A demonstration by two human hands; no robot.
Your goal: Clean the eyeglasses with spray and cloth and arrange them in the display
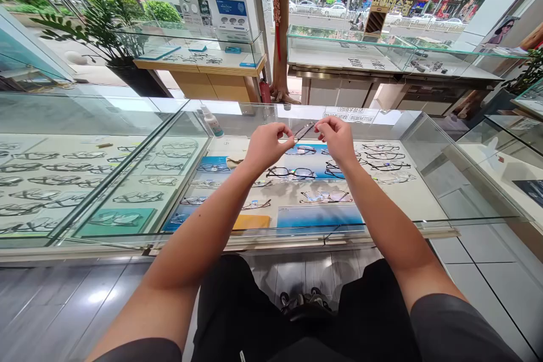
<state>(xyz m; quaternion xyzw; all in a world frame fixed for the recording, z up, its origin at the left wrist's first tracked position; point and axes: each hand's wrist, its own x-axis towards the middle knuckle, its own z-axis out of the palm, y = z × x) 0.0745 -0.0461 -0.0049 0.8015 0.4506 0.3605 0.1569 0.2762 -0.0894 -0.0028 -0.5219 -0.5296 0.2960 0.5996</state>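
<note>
Glasses (pixel 304 131) pinched between left hand (pixel 266 146) and right hand (pixel 337 137) fingers.

Glass display case (pixel 428 141) full of eyeglass frames (pixel 292 172); spray bottle (pixel 211 121); potted plant (pixel 111 34).

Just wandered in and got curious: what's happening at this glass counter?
A person seated at a glass display case holds a thin pair of glasses above it, left hand pinching one end and right hand the other. Rows of frames lie inside the case below. A small bottle stands on the glass.
</note>
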